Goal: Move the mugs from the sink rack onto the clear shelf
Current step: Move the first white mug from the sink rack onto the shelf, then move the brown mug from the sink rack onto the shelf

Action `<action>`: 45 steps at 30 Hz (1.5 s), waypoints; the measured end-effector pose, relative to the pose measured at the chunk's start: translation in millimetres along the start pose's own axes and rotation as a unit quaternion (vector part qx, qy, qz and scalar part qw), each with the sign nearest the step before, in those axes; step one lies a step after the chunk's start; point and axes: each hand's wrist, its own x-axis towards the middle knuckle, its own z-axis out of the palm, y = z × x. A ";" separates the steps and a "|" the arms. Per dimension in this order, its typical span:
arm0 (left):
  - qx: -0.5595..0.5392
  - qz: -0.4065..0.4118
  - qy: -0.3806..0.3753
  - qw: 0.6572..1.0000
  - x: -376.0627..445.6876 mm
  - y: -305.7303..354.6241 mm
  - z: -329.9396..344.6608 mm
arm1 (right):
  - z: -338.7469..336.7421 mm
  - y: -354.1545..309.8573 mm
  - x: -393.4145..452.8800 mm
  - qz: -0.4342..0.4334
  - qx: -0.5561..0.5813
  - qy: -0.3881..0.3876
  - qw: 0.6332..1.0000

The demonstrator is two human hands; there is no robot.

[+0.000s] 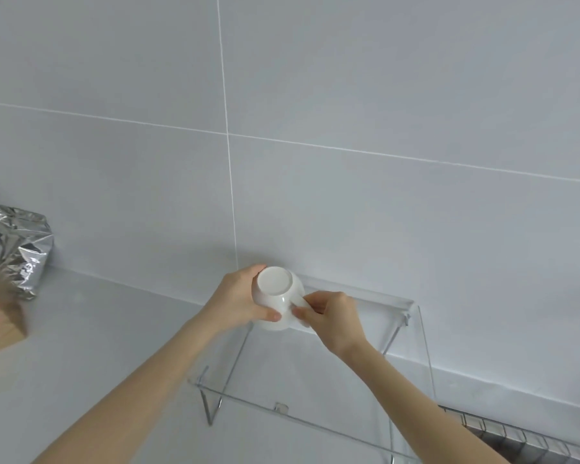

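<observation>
A white mug (275, 286) is held upside down, base up, over the back left corner of the clear shelf (412, 373). My left hand (236, 301) wraps around the mug's left side. My right hand (332, 316) pinches the mug's handle on its right side. The shelf is a transparent panel on thin metal legs, standing against the wall; nothing else rests on it. The sink rack (529, 437), a row of metal wires, shows at the bottom right corner. No other mugs are in view.
A crumpled silver foil bag (24, 249) stands at the far left on the grey counter (98, 346), beside a brown box (0, 323). A pale tiled wall (349, 112) rises right behind the shelf.
</observation>
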 end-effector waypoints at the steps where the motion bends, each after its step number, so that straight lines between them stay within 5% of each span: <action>1: 0.005 0.000 -0.001 1.000 2.3 -1.9 -0.8 | 2.1 0.5 2.6 0.000 0.003 0.000 1.000; 16: 0.029 -0.029 -0.053 0.998 16.7 -12.6 -6.9 | 12.0 3.4 15.8 0.030 0.047 -0.014 0.998; 23: 0.133 0.022 -0.057 0.989 -4.4 35.1 5.8 | -55.3 -4.5 -17.1 0.039 0.023 -0.007 0.999; 32: 0.061 0.251 -0.127 0.958 -86.4 127.4 122.3 | -184.7 55.0 -164.6 0.085 -0.009 0.120 0.989; 45: 0.054 0.243 -0.340 0.907 -154.4 147.5 314.3 | -218.3 211.2 -323.5 0.313 -0.151 0.117 0.930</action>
